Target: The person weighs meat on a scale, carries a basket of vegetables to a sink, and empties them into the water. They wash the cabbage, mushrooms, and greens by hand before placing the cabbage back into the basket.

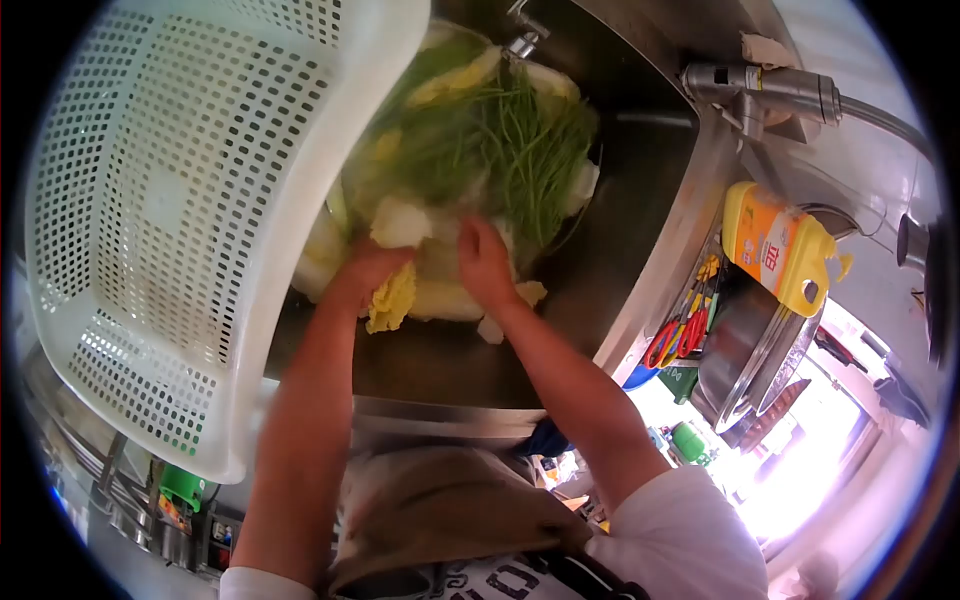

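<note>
My left hand [376,272] is closed around a leaf of napa cabbage [392,298], whose yellow frilly end hangs below the fingers and whose pale part shows above them. To its right, my right hand [485,262] has its fingers curled together over the pale leaves; what it holds, if anything, is hidden. Both hands are over a steel sink [640,170] of water. Long green stalks [530,150] float beyond my right hand, with more pale cabbage leaves [445,300] around and below the hands.
A large white perforated basket [165,200] stands over the sink's left side. A faucet [522,44] hangs at the far edge. On the right are a metal sprayer [765,90], a yellow jug [775,245], red-handled scissors [675,335] and metal bowls [740,350].
</note>
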Demonstrator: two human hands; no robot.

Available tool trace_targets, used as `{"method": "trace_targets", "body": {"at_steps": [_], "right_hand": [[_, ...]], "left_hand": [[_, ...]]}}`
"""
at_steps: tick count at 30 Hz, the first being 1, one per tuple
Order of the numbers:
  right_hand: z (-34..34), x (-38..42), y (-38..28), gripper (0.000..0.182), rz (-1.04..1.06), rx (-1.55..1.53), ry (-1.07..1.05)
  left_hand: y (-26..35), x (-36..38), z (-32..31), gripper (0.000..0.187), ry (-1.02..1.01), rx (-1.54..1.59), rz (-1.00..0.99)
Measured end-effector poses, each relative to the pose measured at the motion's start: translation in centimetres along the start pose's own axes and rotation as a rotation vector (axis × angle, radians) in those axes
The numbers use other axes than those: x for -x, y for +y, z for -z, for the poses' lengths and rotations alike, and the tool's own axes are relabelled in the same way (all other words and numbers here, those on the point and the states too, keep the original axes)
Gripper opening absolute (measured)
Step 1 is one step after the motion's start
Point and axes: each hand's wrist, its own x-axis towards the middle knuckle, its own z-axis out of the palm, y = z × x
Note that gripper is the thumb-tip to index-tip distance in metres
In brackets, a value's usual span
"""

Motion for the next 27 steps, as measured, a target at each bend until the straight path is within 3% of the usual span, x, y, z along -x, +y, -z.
{"method": "trace_targets", "body": {"at_steps": [1, 2, 4, 6, 7, 8, 10, 12, 13, 15, 17, 20, 22, 24, 26, 27], "right_hand": [[1.1, 2.1, -0.7, 0.028, 0.029, 0.391, -0.027], [0.9, 4.2, -0.1, 0.028, 0.147, 0.545, -0.079], [0.1, 7.5, 3.0, 0.027, 0.379, 0.852, -0.187], [-0.8, 6.9, 5.4, 0.033, 0.171, 0.909, -0.353], [-1.1, 5.2, 5.7, 0.036, 0.079, 0.934, -0.429], [-0.7, 2.8, 6.3, 0.037, 0.192, 0.856, -0.445], [0.5, 0.5, 6.5, 0.038, 0.378, 0.681, -0.492], [1.1, 0.9, 5.0, 0.036, 0.284, 0.355, -0.146], [1.9, 0.6, 3.4, 0.036, 0.243, 0.195, 0.032], [2.7, 2.2, 0.8, 0.033, 0.009, 0.017, -0.07], [1.3, 3.7, 2.5, 0.035, 0.186, 0.192, -0.149], [0.2, 0.8, 4.3, 0.032, -0.107, 0.552, -0.581], [0.6, -2.7, 5.8, 0.034, -0.154, 0.747, -0.707], [1.3, -4.5, 7.7, 0.035, -0.086, 0.85, -0.67], [1.1, -2.1, 7.0, 0.034, 0.344, 0.497, -0.278], [1.2, -1.4, 5.7, 0.033, 0.453, 0.397, -0.184]], "left_hand": [[0.2, -0.5, 0.6, 0.05, 0.068, -0.054, 0.025], [0.9, -1.8, 1.8, 0.051, 0.104, -0.105, 0.088], [-1.0, -3.5, 2.5, 0.053, 0.25, -0.319, -0.092], [-5.1, -5.5, 2.2, 0.054, 0.473, -0.636, -0.594], [-5.2, -5.4, 2.3, 0.055, 0.467, -0.674, -0.635], [-5.3, -5.2, 2.6, 0.055, 0.465, -0.713, -0.677], [-5.4, -4.5, 3.0, 0.056, 0.424, -0.785, -0.529], [-3.7, -5.1, 2.8, 0.057, 0.357, -0.821, -0.196], [-2.6, -4.1, 2.2, 0.057, 0.375, -0.773, -0.277], [-0.8, -1.6, 0.8, 0.057, 0.414, -0.676, -0.443], [-0.2, -0.6, -0.5, 0.054, 0.422, -0.529, -0.469], [0.7, 0.8, -1.0, 0.051, 0.325, -0.509, -0.435], [1.1, 1.5, -1.4, 0.05, 0.254, -0.563, -0.375], [1.3, 1.8, -1.9, 0.05, 0.204, -0.625, -0.307], [1.0, 1.2, -1.3, 0.06, -0.001, -0.731, -0.269], [0.8, 0.9, -1.6, 0.059, -0.042, -0.711, -0.311]]}}
